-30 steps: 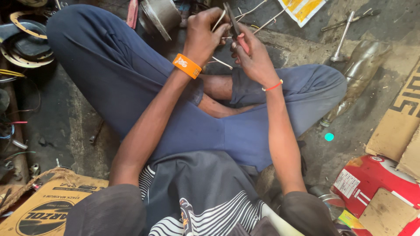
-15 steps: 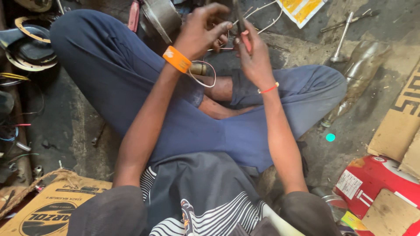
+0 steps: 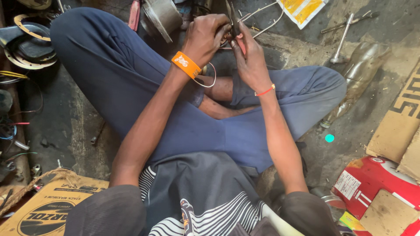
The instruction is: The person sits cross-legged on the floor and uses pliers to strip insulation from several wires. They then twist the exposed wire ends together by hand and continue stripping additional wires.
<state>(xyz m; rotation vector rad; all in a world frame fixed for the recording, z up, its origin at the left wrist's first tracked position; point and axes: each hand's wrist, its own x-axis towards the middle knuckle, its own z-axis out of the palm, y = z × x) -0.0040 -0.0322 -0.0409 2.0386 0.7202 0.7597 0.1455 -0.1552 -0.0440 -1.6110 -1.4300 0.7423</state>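
I sit cross-legged on a dirty floor in blue trousers. My left hand [image 3: 206, 36], with an orange wristband, is closed around the white wire [image 3: 262, 19] and a small part near the top of the view. My right hand [image 3: 248, 59], with a thin red bracelet, grips dark pliers [image 3: 232, 18] whose jaws point up at the wire held by the left hand. A loop of white wire hangs below my left wrist. What the left fingers pinch is mostly hidden.
A grey metal motor housing [image 3: 161, 16] lies just left of my hands. A metal tool [image 3: 342, 39] and a clear plastic bottle [image 3: 356, 78] lie at right. Cardboard [image 3: 400, 126], a red box [image 3: 372, 183], a printed carton [image 3: 43, 209] and dark round parts [image 3: 26, 43] surround me.
Both hands stayed together at the top of the view. The pliers shifted slightly against the wire, and a loop of white wire came into view under my left wrist.
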